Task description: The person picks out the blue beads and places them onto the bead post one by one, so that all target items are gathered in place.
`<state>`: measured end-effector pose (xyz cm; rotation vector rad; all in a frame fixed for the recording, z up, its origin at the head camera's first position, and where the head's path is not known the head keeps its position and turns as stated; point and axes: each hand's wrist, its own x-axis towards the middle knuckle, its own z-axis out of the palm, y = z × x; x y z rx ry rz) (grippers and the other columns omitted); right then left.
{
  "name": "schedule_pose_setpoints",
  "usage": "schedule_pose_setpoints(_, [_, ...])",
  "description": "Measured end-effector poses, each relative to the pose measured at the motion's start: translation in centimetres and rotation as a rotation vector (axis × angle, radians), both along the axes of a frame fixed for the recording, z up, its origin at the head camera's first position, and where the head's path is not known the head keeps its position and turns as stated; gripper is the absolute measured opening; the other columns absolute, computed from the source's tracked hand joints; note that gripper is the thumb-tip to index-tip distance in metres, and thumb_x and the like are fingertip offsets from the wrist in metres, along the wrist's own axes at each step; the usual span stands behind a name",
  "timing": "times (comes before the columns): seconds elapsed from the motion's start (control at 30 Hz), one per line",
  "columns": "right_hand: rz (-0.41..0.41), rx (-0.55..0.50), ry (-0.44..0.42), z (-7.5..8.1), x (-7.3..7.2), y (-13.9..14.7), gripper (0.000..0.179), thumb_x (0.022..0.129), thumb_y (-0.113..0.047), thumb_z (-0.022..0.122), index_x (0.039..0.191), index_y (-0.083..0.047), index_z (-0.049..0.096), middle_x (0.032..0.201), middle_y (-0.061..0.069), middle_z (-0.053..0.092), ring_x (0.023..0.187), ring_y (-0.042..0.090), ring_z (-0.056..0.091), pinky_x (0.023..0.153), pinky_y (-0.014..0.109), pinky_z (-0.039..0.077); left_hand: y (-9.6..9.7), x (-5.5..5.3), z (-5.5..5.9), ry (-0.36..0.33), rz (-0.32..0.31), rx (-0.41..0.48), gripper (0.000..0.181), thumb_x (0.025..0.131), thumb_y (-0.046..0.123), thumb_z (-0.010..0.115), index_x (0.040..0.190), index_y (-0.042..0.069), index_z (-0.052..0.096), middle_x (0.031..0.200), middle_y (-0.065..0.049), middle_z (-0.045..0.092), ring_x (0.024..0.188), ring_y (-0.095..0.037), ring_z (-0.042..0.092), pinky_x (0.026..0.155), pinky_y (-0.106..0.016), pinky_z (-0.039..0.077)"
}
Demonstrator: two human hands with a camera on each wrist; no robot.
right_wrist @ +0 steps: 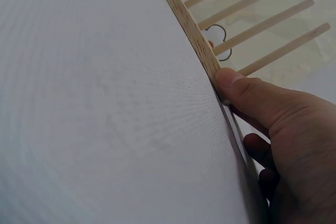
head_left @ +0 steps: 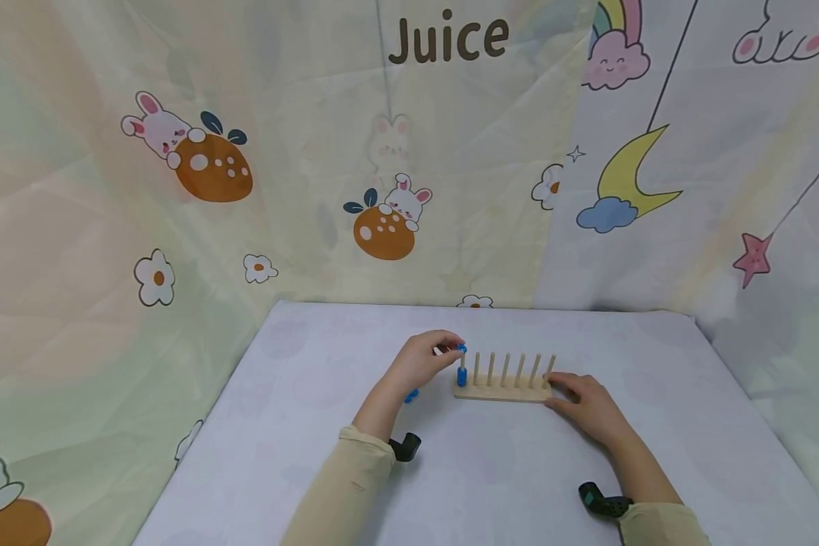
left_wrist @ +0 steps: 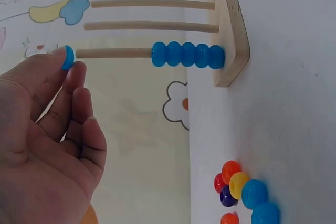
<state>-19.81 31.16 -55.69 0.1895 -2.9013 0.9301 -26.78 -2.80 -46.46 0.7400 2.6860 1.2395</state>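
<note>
My left hand (head_left: 423, 359) pinches a blue bead (left_wrist: 68, 57) between thumb and fingertip, right at the tip of the leftmost peg (left_wrist: 113, 53). Whether the peg has entered the bead's hole I cannot tell. Lower on that same peg, several blue beads (left_wrist: 188, 54) are stacked against the wooden base (head_left: 501, 393) of the peg board. The other pegs (head_left: 506, 369) in the row are bare. At the board's right end, my right hand (head_left: 585, 406) grips the base, its thumb (right_wrist: 229, 77) on the near edge and the fingers partly hidden behind.
Loose beads lie on the table left of the board, among them blue (left_wrist: 254, 193), yellow (left_wrist: 239, 185), orange and purple ones; my left arm mostly hides them in the head view. A printed cloth (head_left: 300, 152) hangs behind the white tabletop (head_left: 491, 478).
</note>
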Motion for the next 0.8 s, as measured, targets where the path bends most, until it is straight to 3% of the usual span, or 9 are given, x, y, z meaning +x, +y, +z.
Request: schedule_pose_setpoints(0.8, [0.009,-0.006,0.013,-0.1,0.0,0.2,0.056,0.089,-0.042,0.071,0.135,-0.013,0.060,0.137,0.016,0.059,0.119,0.039,0.053,0.097,0.061,0.041,0.3,-0.1,-2.6,-0.020,0.012,0.015,0.019,0.094,0.038,0.067,0.111,0.031,0.070,0.098,0.016,0.066,0.093,-0.006,0.058,0.072,-0.025,0.049])
